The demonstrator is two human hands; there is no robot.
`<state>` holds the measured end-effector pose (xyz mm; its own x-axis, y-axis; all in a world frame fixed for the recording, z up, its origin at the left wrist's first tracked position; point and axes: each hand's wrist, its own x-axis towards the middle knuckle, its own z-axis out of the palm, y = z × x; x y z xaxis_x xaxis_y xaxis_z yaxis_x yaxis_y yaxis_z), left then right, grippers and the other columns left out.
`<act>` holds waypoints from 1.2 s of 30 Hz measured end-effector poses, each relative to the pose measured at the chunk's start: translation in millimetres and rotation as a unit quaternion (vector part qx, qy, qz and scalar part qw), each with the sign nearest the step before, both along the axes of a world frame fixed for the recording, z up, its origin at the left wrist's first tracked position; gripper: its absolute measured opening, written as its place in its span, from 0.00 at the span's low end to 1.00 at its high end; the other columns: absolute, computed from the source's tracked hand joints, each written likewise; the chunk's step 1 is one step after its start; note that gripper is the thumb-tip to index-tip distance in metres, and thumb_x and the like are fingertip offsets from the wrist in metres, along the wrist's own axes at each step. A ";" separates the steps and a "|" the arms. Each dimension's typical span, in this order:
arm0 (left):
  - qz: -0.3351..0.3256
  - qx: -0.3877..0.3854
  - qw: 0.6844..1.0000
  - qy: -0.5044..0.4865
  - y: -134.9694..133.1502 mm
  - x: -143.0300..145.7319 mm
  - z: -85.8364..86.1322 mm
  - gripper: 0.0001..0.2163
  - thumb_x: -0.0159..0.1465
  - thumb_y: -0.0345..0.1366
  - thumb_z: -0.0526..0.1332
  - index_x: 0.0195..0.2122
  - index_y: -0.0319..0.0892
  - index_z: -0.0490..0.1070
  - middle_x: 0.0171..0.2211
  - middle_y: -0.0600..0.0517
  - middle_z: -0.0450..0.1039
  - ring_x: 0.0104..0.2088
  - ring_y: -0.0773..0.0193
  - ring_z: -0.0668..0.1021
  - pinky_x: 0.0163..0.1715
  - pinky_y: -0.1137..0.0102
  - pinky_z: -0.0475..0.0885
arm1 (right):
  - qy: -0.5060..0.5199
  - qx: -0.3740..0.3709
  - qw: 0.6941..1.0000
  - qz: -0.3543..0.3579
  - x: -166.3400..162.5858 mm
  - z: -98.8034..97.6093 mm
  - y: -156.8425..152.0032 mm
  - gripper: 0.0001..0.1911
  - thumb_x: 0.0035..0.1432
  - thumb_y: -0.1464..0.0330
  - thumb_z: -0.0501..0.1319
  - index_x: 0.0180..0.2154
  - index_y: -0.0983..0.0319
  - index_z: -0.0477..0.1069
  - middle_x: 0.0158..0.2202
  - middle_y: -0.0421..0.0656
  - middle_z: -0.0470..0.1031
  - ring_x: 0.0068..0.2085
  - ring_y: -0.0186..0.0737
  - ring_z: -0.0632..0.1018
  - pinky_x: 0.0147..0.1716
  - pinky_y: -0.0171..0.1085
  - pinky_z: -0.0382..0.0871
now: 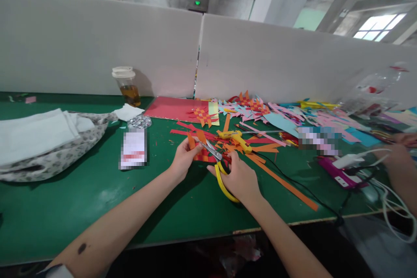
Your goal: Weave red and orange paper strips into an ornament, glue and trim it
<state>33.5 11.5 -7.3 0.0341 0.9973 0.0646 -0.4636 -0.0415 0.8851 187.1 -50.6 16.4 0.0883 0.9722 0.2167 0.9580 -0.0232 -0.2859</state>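
Note:
Over the middle of the green table, my left hand (183, 160) pinches a woven piece of red and orange paper strips (203, 155). My right hand (243, 177) grips scissors (224, 183) with yellow handles. Their metal blades point up and left and lie against the orange strip ends by my left fingertips; how far apart the blades stand is hard to make out. Just beyond my hands lies a yellow glue gun (237, 140) on loose red and orange strips. A finished-looking woven paper piece (204, 116) rests on a red sheet (172, 108).
A lidded cup of brown drink (129, 89) stands at the back left, with a patterned cloth (65, 156) before it. Paper scraps (312, 117) cover the back right. A purple power strip (340, 176) with cables lies near another person's hand (402, 160).

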 end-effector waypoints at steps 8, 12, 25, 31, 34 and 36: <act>-0.002 -0.040 0.999 -0.035 -5.4 4.2 5.7 0.15 0.44 0.36 0.69 0.32 0.40 0.69 0.31 0.54 0.73 0.33 0.66 0.75 0.38 0.69 0.70 | 0.002 0.033 0.999 -0.007 -3.9 0.0 -1.0 0.24 0.49 0.48 0.54 0.38 0.60 0.57 0.31 0.44 0.72 0.33 0.45 0.75 0.23 0.34 0.54; -0.013 -0.066 0.996 -0.057 -11.2 7.1 9.3 0.16 0.44 0.37 0.70 0.32 0.40 0.69 0.31 0.54 0.73 0.31 0.67 0.75 0.35 0.70 0.71 | 0.013 0.049 0.999 -0.009 -5.3 -1.9 -0.3 0.22 0.49 0.50 0.54 0.38 0.60 0.57 0.34 0.45 0.73 0.36 0.46 0.75 0.25 0.34 0.56; -0.068 -0.110 0.986 -0.104 -14.4 6.7 8.6 0.13 0.47 0.35 0.69 0.33 0.41 0.68 0.29 0.56 0.73 0.28 0.71 0.76 0.29 0.76 0.70 | 0.039 0.052 0.998 -0.003 -8.3 -4.0 0.3 0.21 0.49 0.53 0.56 0.39 0.60 0.57 0.32 0.44 0.73 0.35 0.45 0.76 0.26 0.34 0.58; -0.078 -0.103 0.984 -0.119 -14.7 7.5 7.9 0.12 0.48 0.34 0.68 0.32 0.41 0.68 0.28 0.56 0.74 0.27 0.72 0.76 0.29 0.77 0.70 | 0.046 0.040 0.998 -0.006 -9.5 -1.0 -0.8 0.21 0.49 0.52 0.55 0.39 0.60 0.57 0.31 0.44 0.73 0.33 0.44 0.75 0.25 0.33 0.57; -0.082 -0.095 0.985 -0.119 -15.0 7.4 7.1 0.12 0.49 0.35 0.68 0.32 0.41 0.68 0.28 0.56 0.74 0.27 0.71 0.76 0.30 0.77 0.70 | 0.044 0.039 0.998 -0.004 -9.2 -1.4 -0.8 0.21 0.49 0.52 0.55 0.38 0.60 0.57 0.29 0.43 0.73 0.30 0.43 0.75 0.23 0.32 0.56; -0.082 -0.097 0.985 -0.114 -15.4 7.4 7.2 0.12 0.48 0.35 0.68 0.32 0.41 0.69 0.29 0.56 0.74 0.28 0.71 0.76 0.30 0.76 0.70 | 0.041 0.037 0.998 -0.003 -8.5 -2.1 -0.4 0.20 0.50 0.52 0.54 0.38 0.60 0.57 0.27 0.42 0.72 0.28 0.41 0.75 0.23 0.32 0.55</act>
